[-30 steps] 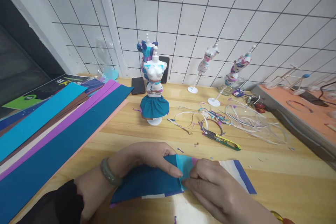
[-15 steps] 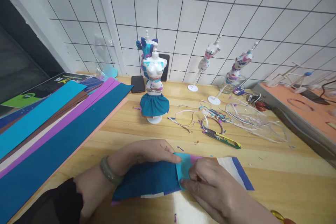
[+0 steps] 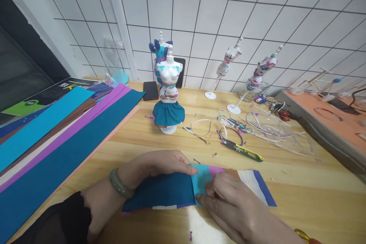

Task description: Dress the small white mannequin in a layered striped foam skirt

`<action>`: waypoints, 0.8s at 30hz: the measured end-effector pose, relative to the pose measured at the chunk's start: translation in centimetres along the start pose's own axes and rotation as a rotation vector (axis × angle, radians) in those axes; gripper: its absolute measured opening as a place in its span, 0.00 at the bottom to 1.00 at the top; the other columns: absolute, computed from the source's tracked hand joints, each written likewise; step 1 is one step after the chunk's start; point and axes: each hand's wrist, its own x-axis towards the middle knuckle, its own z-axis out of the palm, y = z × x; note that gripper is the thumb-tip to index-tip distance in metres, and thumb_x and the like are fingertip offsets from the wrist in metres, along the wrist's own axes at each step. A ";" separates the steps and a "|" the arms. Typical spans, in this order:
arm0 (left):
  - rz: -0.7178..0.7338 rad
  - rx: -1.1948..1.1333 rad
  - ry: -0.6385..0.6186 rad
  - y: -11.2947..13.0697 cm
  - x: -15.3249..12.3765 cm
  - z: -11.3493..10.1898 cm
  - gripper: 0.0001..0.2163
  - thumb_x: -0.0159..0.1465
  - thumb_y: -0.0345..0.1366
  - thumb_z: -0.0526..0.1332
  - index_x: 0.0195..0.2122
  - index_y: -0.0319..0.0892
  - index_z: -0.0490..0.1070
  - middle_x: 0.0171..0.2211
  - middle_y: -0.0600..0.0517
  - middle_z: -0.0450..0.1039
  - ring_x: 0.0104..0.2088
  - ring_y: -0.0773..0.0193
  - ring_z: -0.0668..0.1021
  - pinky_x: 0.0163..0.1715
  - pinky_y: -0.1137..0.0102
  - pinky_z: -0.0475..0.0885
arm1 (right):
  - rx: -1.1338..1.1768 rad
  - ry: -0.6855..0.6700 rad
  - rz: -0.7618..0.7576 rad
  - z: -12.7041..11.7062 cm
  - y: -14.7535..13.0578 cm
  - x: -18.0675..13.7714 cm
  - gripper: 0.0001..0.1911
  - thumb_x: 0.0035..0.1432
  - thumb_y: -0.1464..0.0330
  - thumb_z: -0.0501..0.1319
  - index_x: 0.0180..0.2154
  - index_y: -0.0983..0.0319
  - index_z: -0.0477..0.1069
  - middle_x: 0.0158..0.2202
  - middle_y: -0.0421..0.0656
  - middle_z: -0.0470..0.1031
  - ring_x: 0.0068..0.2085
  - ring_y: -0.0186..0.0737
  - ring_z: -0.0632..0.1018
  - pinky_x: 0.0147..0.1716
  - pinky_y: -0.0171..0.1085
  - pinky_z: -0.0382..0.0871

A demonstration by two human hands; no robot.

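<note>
My left hand (image 3: 162,164) pinches the upper edge of a folded multicoloured strip (image 3: 168,190), thumb on top and the other fingers hidden. The strip looks like thin crepe paper or cloth; I cannot tell which. Its left part is dark teal; light blue, purple, brown, white and dark blue bands run to the right. My right hand (image 3: 231,202) is closed on the light blue band, its thumb at the lower edge by the teal fold. Beyond the hands stands a small white mannequin (image 3: 169,69) with a gathered teal skirt (image 3: 169,113).
Long coloured strips (image 3: 65,145) lie at left. A utility knife (image 3: 241,150), a ring of tape (image 3: 232,135) and scraps lie right of the skirted mannequin. Two bare mannequins (image 3: 264,69) lean toward the tiled wall. A phone (image 3: 150,90) lies behind; an orange-topped box (image 3: 331,116) stands at right.
Both hands keep their hold on the strip, almost unmoved. The strip's lower left edge sits slightly higher, and the view has shifted very slightly.
</note>
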 end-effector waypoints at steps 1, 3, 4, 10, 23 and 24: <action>0.008 -0.001 0.003 0.0 0.0 0.0 0.24 0.51 0.54 0.60 0.16 0.42 0.51 0.15 0.61 0.47 0.18 0.73 0.50 0.18 0.70 0.44 | -0.006 -0.004 -0.001 0.1 0.0 -0.1 0.13 0.64 0.73 0.47 0.29 0.63 0.66 0.28 0.40 0.66 0.30 0.34 0.66 0.29 0.35 0.59; 0.010 -0.016 0.005 -0.1 0.1 0.0 0.24 0.50 0.54 0.61 0.16 0.42 0.51 0.15 0.61 0.47 0.18 0.73 0.51 0.18 0.71 0.44 | -0.006 -0.014 0.002 0.3 0.1 -0.2 0.12 0.64 0.73 0.48 0.29 0.63 0.65 0.28 0.40 0.66 0.30 0.34 0.66 0.29 0.35 0.59; 0.006 -0.025 0.009 -0.1 0.1 0.0 0.24 0.50 0.54 0.61 0.16 0.42 0.51 0.15 0.61 0.47 0.18 0.73 0.51 0.18 0.71 0.44 | -0.005 -0.012 0.003 0.4 0.1 -0.2 0.12 0.64 0.73 0.48 0.29 0.63 0.65 0.28 0.40 0.66 0.30 0.34 0.66 0.29 0.35 0.59; -0.038 -0.082 0.015 0.1 0.2 0.0 0.21 0.50 0.51 0.62 0.15 0.41 0.56 0.14 0.61 0.53 0.17 0.73 0.54 0.17 0.72 0.48 | 0.053 -0.006 0.042 0.4 0.0 0.3 0.15 0.65 0.72 0.47 0.27 0.63 0.64 0.26 0.40 0.66 0.28 0.33 0.67 0.26 0.33 0.60; -0.050 -0.159 0.022 0.0 0.1 0.0 0.18 0.51 0.48 0.63 0.16 0.40 0.62 0.13 0.61 0.57 0.17 0.73 0.57 0.18 0.73 0.51 | -0.060 0.070 -0.053 0.4 -0.2 0.7 0.17 0.64 0.74 0.47 0.24 0.64 0.64 0.23 0.40 0.65 0.26 0.32 0.65 0.24 0.32 0.59; -0.047 -0.164 0.025 0.0 0.1 0.0 0.18 0.50 0.48 0.63 0.16 0.40 0.62 0.13 0.61 0.57 0.17 0.73 0.58 0.19 0.73 0.51 | -0.069 0.072 -0.061 0.4 -0.1 0.7 0.16 0.64 0.74 0.48 0.24 0.64 0.64 0.23 0.40 0.65 0.26 0.32 0.65 0.24 0.33 0.58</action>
